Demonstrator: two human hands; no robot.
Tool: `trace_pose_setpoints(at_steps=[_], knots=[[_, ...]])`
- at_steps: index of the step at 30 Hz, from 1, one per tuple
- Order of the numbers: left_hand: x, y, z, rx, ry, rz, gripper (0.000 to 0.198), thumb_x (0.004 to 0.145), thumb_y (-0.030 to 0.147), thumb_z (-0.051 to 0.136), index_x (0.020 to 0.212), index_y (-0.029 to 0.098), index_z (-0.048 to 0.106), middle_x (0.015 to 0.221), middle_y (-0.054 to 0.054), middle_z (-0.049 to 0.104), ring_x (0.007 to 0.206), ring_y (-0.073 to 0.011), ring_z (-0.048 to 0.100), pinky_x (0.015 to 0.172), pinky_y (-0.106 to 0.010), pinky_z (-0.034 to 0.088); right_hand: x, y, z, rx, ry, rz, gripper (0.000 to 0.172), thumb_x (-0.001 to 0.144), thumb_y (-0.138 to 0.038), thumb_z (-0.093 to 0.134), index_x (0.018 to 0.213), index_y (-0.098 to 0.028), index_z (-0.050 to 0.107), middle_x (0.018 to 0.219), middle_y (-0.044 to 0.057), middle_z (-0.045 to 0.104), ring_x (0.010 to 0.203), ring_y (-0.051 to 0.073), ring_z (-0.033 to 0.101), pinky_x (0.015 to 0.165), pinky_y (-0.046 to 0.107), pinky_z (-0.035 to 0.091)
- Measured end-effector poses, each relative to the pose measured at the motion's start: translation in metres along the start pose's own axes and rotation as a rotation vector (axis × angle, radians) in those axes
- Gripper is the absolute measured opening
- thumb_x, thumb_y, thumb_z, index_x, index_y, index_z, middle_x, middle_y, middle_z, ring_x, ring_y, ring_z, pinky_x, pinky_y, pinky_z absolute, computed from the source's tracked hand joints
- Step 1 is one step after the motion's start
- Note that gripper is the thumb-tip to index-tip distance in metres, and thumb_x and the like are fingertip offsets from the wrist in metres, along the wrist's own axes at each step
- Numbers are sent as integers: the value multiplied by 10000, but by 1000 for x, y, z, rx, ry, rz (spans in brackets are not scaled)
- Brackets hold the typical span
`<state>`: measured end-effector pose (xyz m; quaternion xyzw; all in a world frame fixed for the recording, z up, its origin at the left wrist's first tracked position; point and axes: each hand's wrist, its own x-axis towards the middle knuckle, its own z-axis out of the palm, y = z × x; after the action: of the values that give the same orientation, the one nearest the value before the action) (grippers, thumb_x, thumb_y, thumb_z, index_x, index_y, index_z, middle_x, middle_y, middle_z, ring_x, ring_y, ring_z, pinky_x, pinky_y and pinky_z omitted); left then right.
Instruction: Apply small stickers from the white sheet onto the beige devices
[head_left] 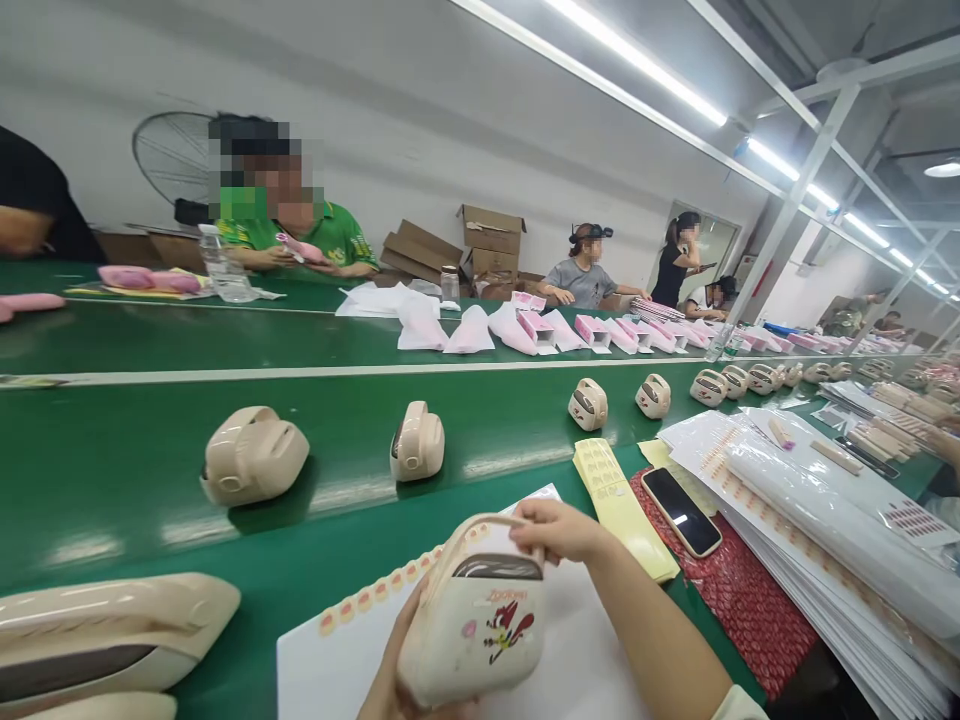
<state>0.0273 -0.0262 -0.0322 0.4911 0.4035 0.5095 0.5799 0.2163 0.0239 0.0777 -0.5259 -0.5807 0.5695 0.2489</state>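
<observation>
A cream handheld device (469, 625) with a loop handle, a dark window and a red cartoon print is tilted above a white sheet (330, 665) edged with round orange stickers. My left hand (405, 650) holds its lower left side, the fingers partly hidden behind it. At the upper right, my right hand (551, 530) pinches the handle's end near the dark window. Beyond it, similar cream devices (255, 455) stand on the green belt.
Large cream shells (97, 640) lie at the lower left. Yellow sticker sheets (622, 510), a phone (681, 512) on red bubble wrap (750, 600) and stacked papers (825, 580) are on the right. Several people sit or stand across the belt, near pink boxes (536, 330).
</observation>
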Motion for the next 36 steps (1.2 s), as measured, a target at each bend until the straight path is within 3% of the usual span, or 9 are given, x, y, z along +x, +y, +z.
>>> trace_pose_setpoints(at_steps=[4, 8, 14, 18, 21, 23, 29, 34, 36], knots=[[-5, 5, 9, -45, -5, -84, 719, 640, 531, 647, 1261, 281, 383, 1135, -90, 580, 1003, -291, 585, 841, -407, 484, 14, -24, -16, 30, 471, -54, 161, 687, -225, 596, 646, -188, 445, 463, -84, 470, 361, 48, 379, 337, 168, 232], [-7, 9, 16, 130, -235, -117, 381, 649, 383, 668, 995, 235, 606, 991, -80, 642, 1001, -269, 587, 897, -378, 458, 63, -46, -37, -29, 712, -64, 129, 691, -137, 544, 658, -194, 432, 491, -86, 488, 393, 60, 441, 398, 178, 337], [1, -9, 19, 253, -281, 0, 253, 632, 240, 614, 885, 248, 624, 928, -49, 651, 898, -238, 611, 836, -348, 495, 138, -53, -59, -151, 780, 3, 44, 791, -179, 532, 824, -155, 516, 598, -40, 555, 504, 83, 532, 521, 216, 445], [5, -10, 18, 280, -341, -4, 278, 621, 176, 591, 891, 243, 608, 926, -38, 640, 878, -213, 609, 831, -327, 492, 155, -57, -64, -263, 817, 75, 206, 825, -287, 547, 923, -105, 545, 815, 43, 597, 657, 123, 581, 595, 276, 476], [5, -7, 19, 291, -348, -19, 280, 634, 159, 574, 900, 241, 603, 939, -40, 635, 890, -208, 606, 842, -330, 484, 159, -66, -52, -364, 898, 31, 322, 797, -261, 548, 1058, -82, 490, 1076, 195, 521, 943, 239, 563, 740, 356, 446], [5, -5, 21, 300, -342, -29, 278, 616, 156, 584, 881, 234, 606, 932, -45, 637, 881, -216, 610, 826, -336, 491, 162, -73, -33, -416, 905, -35, 352, 813, -287, 500, 1111, -106, 454, 1194, 218, 439, 1100, 273, 473, 842, 378, 394], [0, 7, 20, 239, -321, -32, 246, 667, 176, 578, 906, 218, 622, 979, -69, 646, 947, -225, 603, 877, -340, 467, 183, -73, 29, -392, 662, -11, 251, 653, -264, 636, 858, -147, 549, 1000, 137, 580, 929, 271, 566, 770, 343, 424], [1, 12, 17, 142, -261, -85, 218, 670, 274, 640, 878, 209, 636, 972, -82, 664, 961, -246, 602, 879, -364, 470, 178, -65, 30, -218, 642, 2, 25, 690, -173, 537, 697, -172, 514, 889, 102, 593, 921, 255, 555, 746, 321, 415], [4, 12, 16, 75, -225, -110, 273, 653, 366, 675, 874, 206, 646, 955, -86, 670, 949, -258, 607, 866, -375, 476, 166, -65, 25, -121, 650, -40, 70, 697, -173, 507, 639, -188, 473, 835, 63, 578, 907, 225, 536, 724, 293, 413]])
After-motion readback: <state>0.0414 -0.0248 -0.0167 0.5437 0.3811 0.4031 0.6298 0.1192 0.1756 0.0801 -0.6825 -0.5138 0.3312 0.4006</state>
